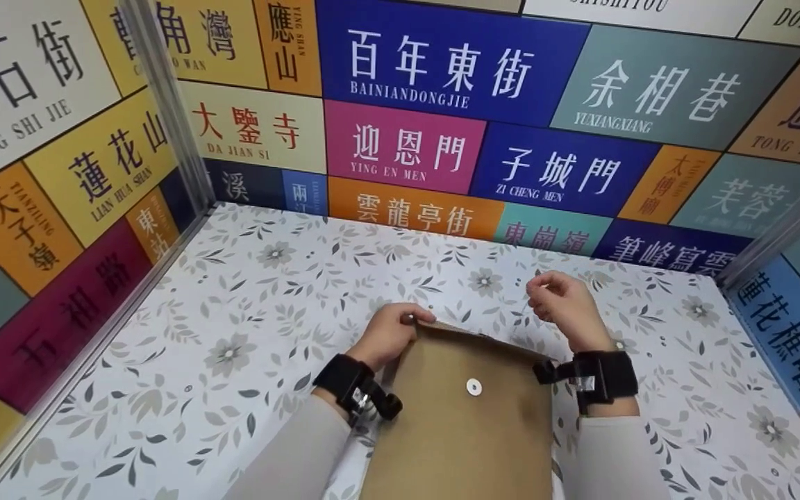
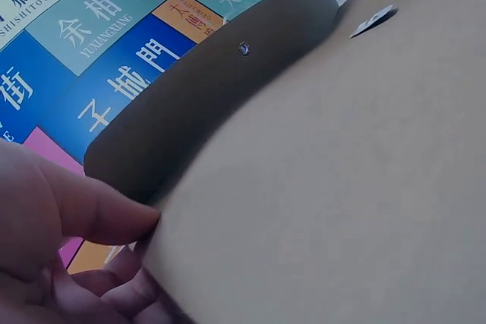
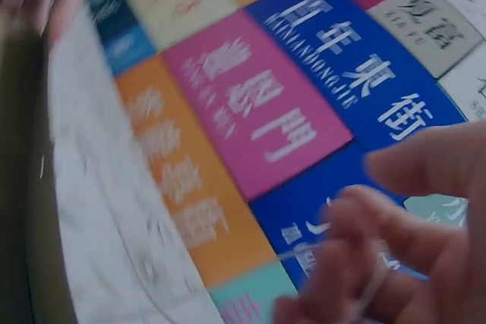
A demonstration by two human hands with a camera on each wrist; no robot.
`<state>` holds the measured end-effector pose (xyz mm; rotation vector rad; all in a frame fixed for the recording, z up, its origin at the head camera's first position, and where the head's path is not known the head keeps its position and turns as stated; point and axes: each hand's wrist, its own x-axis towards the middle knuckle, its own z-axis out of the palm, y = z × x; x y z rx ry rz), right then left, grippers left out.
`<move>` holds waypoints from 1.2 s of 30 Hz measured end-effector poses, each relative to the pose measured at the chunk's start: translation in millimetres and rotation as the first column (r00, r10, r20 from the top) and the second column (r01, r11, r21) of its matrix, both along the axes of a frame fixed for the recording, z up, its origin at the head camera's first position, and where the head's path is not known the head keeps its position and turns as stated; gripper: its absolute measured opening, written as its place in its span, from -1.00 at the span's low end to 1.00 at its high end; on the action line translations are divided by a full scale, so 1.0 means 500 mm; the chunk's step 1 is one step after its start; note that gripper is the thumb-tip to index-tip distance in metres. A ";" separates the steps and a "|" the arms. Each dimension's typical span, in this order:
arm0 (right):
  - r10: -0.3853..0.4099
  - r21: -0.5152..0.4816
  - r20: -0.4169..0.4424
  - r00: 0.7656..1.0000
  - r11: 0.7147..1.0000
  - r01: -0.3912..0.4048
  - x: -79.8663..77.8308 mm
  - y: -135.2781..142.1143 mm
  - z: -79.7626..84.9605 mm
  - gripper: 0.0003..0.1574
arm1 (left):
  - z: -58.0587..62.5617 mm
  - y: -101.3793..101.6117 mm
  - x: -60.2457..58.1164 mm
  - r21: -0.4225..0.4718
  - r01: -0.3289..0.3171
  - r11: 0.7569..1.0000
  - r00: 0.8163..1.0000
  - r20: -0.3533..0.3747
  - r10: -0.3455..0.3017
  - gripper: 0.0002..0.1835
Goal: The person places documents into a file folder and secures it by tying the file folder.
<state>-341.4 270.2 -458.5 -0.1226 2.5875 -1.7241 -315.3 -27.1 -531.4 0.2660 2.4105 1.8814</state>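
Note:
A brown kraft document envelope (image 1: 462, 444) stands tilted in front of me, with a white paper button (image 1: 473, 387) on its face. My left hand (image 1: 387, 335) grips its upper left corner, thumb on the near side and fingers behind. In the left wrist view the envelope's flap (image 2: 205, 96) sticks up beyond the body, with a small metal rivet (image 2: 244, 48) in it. My right hand (image 1: 570, 312) is raised beyond the upper right corner, apart from the envelope. Its curled fingers hold a thin white string (image 3: 372, 290), which shows blurred across them.
A white tablecloth (image 1: 230, 354) with grey flowers and leaves lies under the envelope. Coloured panels (image 1: 407, 146) with large characters wall in the back and sides. Black camera straps (image 1: 607, 378) sit on both wrists.

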 end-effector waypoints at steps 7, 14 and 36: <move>0.108 0.647 -0.086 0.990 0.762 -0.026 0.009 -0.036 -0.016 -0.43 | 0.009 0.009 -0.001 0.011 -0.138 0.990 0.989 0.061 0.137 -0.65; 0.246 0.609 0.046 0.968 0.762 -0.222 0.018 -0.103 -0.050 -0.56 | 0.012 0.014 0.001 0.029 -0.208 0.978 0.975 0.086 0.205 -0.85; 0.310 0.648 0.009 0.951 0.722 -0.242 0.047 -0.136 -0.033 -0.35 | 0.024 -0.034 -0.005 -0.049 -0.431 0.901 0.895 -0.150 0.420 -0.72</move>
